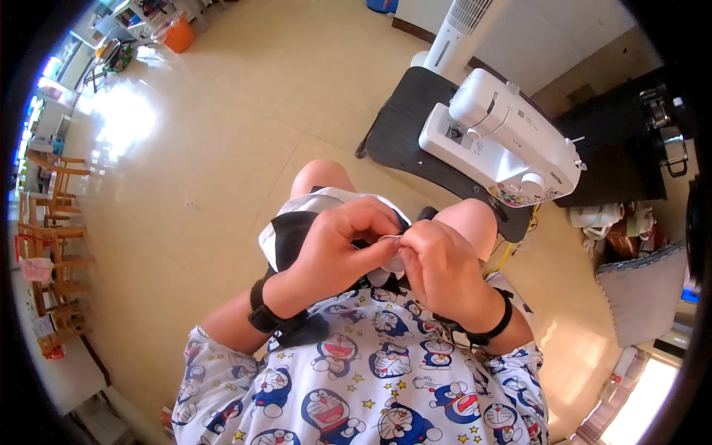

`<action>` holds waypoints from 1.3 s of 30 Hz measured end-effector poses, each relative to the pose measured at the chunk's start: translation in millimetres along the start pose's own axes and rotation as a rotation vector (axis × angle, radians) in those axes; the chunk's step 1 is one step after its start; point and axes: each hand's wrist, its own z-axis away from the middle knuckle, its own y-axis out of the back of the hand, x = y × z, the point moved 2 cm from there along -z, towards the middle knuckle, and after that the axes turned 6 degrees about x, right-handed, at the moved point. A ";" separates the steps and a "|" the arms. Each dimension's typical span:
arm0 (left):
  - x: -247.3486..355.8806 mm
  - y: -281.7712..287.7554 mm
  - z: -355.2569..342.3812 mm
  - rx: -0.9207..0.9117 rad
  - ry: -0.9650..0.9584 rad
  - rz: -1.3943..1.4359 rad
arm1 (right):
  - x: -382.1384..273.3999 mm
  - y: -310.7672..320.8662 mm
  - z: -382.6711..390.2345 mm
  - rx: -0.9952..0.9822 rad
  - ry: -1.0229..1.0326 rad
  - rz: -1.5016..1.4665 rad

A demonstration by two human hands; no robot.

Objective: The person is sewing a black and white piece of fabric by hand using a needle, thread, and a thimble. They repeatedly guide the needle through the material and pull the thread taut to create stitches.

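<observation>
A piece of white and black cloth [291, 231] lies bunched across my lap, over my bare knees. My left hand [334, 241] has its thumb and index finger pinched on a thin white edge of the cloth. Close against it, my right hand [445, 273] is curled, with its fingertips pressed together on the same edge. The fingertips of both hands nearly touch. Whether a needle or thread is between them is too small to tell. Much of the cloth is hidden under my hands. A black band is on each wrist.
A white sewing machine [512, 141] stands on a small black table [404, 111] at the right front. Behind it rises a white tower fan [456, 41]. A grey padded chair [644, 289] is at the far right. Wooden chairs [55, 230] line the left; an orange bin [176, 35] sits far left.
</observation>
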 end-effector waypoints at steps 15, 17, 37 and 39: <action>-18.7 6.9 -1.9 0.145 0.074 0.155 | -6.9 37.8 -1.7 0.359 -0.487 -0.918; -15.4 12.7 -0.5 0.130 0.077 0.088 | 0.3 66.2 -2.6 0.422 -0.406 -1.058; -4.9 6.8 -2.2 0.184 0.032 0.181 | 54.3 277.2 179.8 1.219 -0.153 -1.670; -7.3 8.3 -1.7 0.189 0.027 0.197 | 62.8 280.4 188.1 1.262 -0.203 -1.611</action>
